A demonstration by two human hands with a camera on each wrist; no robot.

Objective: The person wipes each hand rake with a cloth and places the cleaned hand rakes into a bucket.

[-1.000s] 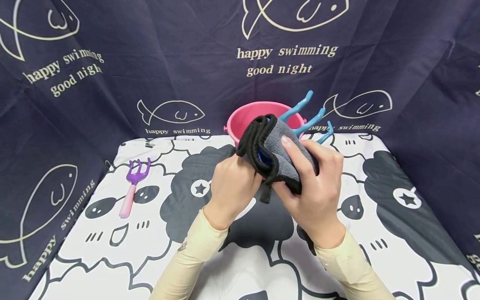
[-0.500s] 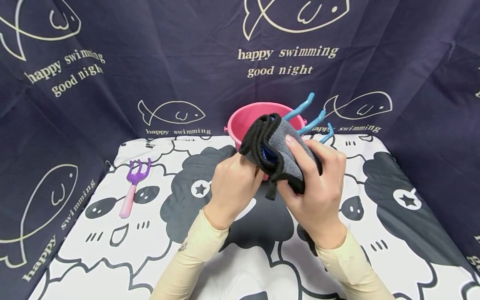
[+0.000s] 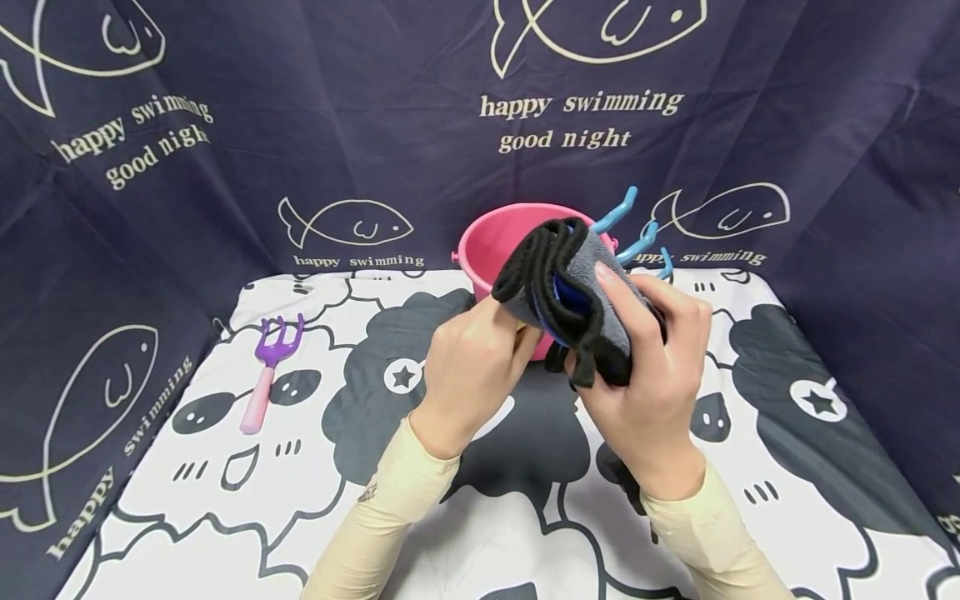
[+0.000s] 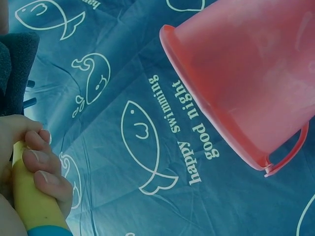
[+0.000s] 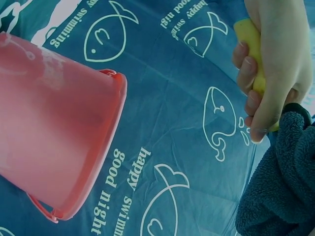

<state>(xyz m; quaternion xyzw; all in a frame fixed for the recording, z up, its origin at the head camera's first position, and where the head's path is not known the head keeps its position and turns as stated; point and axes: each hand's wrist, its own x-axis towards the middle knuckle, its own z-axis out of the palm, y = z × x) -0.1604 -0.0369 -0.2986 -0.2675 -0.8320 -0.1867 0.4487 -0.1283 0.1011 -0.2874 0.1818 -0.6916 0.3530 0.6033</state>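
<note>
Left hand point(image 3: 472, 358) grips a yellow handle point(image 4: 35, 196); right hand point(image 3: 652, 392) clasps a folded gray cloth point(image 3: 594, 265) near blue tines point(image 3: 639, 246)

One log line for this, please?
left hand: grips yellow handle | right hand: holds gray cloth | blue tines: poke past cloth | pink bucket: behind

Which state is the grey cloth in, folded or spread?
Folded: the grey cloth shows several layers with black edges, stacked together under the right hand.
</note>
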